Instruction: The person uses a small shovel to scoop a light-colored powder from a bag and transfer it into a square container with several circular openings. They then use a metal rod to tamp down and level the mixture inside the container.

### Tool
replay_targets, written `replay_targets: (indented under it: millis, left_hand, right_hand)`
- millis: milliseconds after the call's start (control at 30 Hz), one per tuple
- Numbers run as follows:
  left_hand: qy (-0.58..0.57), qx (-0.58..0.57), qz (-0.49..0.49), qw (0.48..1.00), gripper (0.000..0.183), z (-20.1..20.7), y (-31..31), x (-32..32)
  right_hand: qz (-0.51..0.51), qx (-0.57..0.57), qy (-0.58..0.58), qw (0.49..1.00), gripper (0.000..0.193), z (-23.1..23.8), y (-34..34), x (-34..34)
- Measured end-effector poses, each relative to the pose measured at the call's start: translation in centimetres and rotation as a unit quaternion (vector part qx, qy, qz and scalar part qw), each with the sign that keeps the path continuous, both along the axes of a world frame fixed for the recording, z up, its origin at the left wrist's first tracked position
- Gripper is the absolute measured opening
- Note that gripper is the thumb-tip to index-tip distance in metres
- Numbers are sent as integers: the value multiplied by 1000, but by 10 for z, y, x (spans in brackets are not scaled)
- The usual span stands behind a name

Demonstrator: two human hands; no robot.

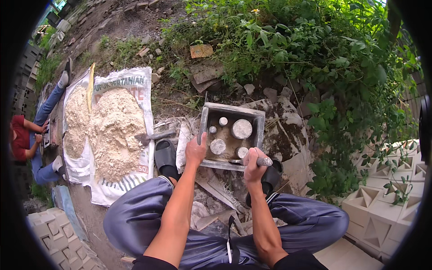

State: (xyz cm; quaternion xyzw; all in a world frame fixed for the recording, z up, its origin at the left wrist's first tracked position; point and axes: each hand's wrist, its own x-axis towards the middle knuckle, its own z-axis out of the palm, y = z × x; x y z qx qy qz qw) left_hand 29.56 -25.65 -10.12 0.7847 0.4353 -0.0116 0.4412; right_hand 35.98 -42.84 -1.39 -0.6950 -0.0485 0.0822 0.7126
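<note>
A grey rectangular box mould (233, 108) rests on the ground between my feet. Inside it stand several round pale-topped cylinders, among them a large cylinder (242, 129) and a mid-sized cylinder (218, 146), over a brownish floor. My left hand (196, 152) grips the box's left wall, one finger lying up along the rim. At the near right corner my right hand (254, 165) is closed round a tool with a thick round handle (265, 161). The tool's dark flat metal end (236, 161) reaches over the near wall; its exact kind is partly hidden by my fingers.
Left of the box, pale powder (116, 130) is heaped on white sacks (145, 96), with a trowel (162, 134) stuck in its edge. Another person (23, 137) sits far left. Patterned blocks (378, 211) stand at right; plants (310, 40) and stones (249, 89) lie beyond.
</note>
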Motion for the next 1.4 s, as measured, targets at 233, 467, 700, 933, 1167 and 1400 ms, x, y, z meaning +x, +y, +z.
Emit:
replay_targets:
  millis: [233,467,700,933,1167,1400]
  left_hand:
    - [-46,5,23,999,56,-3,6,0]
    - [-22,-10,11,1000,58,-5,1,0]
    - [-29,16,12,999,63,-7,4,2]
    - [14,17,14,1000,60,1,1,-3]
    - [2,36,10,999,63,-2,3,3]
    - [38,28,15,999,66,-11,2,-4]
  right_hand:
    - [-46,104,28,993,37,75,8,-5]
    - [29,-28,-16,999,35,7,11,-14]
    - [-70,26,-9,997,34,60,10,-4]
    - [-23,-3,12,1000,37,9,-3,2]
    - [-102,74,-10,992,35,38,-21,21]
    - [-49,43,1,998,35,23,-17,7]
